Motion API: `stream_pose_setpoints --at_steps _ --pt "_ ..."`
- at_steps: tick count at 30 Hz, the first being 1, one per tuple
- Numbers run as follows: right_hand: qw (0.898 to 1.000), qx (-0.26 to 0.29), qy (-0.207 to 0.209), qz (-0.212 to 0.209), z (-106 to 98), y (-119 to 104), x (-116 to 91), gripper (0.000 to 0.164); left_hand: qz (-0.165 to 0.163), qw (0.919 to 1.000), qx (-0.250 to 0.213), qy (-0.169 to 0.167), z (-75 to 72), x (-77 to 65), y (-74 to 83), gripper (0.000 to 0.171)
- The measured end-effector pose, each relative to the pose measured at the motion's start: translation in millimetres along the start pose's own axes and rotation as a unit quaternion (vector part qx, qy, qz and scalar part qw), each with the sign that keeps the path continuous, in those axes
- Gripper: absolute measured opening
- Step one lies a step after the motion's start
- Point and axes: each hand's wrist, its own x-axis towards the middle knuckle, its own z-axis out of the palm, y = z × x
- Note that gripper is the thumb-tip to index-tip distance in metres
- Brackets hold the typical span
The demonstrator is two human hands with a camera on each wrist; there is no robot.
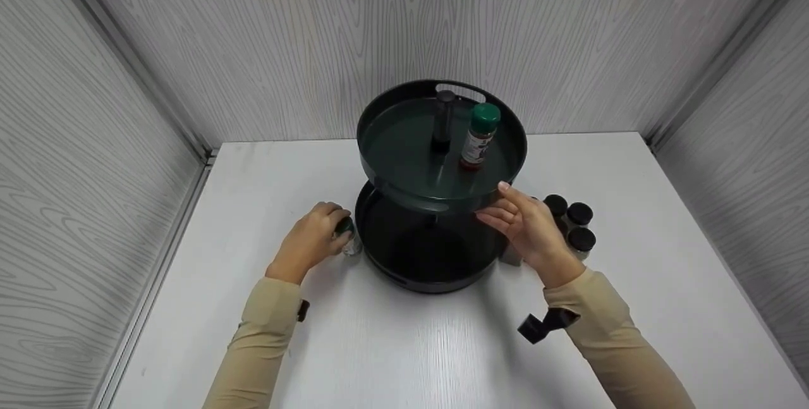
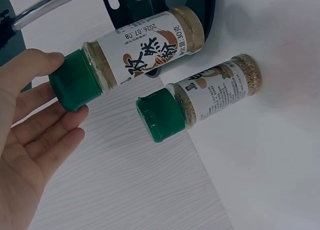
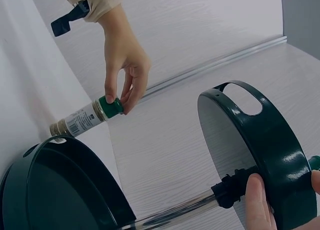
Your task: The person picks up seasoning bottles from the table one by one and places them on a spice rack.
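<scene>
My left hand [image 1: 310,238] is left of a dark green two-tier round tray rack. It pinches the green cap of a spice jar [image 2: 142,50] with a white label. Close by stands a second green-capped spice jar [image 2: 215,92], untouched in the left wrist view. My right hand [image 1: 531,229] grips the front right rim of the upper tray [image 1: 404,191], thumb at the rim and fingers underneath. On that tray stands a green-capped jar with reddish contents [image 1: 477,140], beside the black centre post [image 1: 444,118]. Below is the lower tray [image 1: 423,286], partly hidden by the upper one.
Several black-lidded jars [image 1: 580,238] stand on the white table [image 1: 404,352] right of the rack, partly behind my right hand. Wood-grain panels [image 1: 303,42] enclose the table at the back and both sides. A metal pole [image 3: 175,212] joins the two tiers.
</scene>
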Motion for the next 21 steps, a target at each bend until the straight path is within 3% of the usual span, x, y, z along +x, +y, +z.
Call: stream_pose_setpoints --at_steps 9,15,21 --pt "1.0 0.0 0.011 -0.004 -1.1 0.3 2.0 0.029 0.015 0.9995 -0.001 0.027 -5.0 -1.7 2.8 0.027" --pt "1.0 -0.007 0.011 -0.001 -3.1 -2.0 1.6 0.036 0.026 0.9985 0.007 0.048 -6.6 -1.4 3.5 0.026" --pt "1.0 -0.011 0.012 0.003 -4.5 -3.7 2.1 0.034 0.021 0.9988 0.005 0.044 -8.2 -1.3 5.2 0.026"
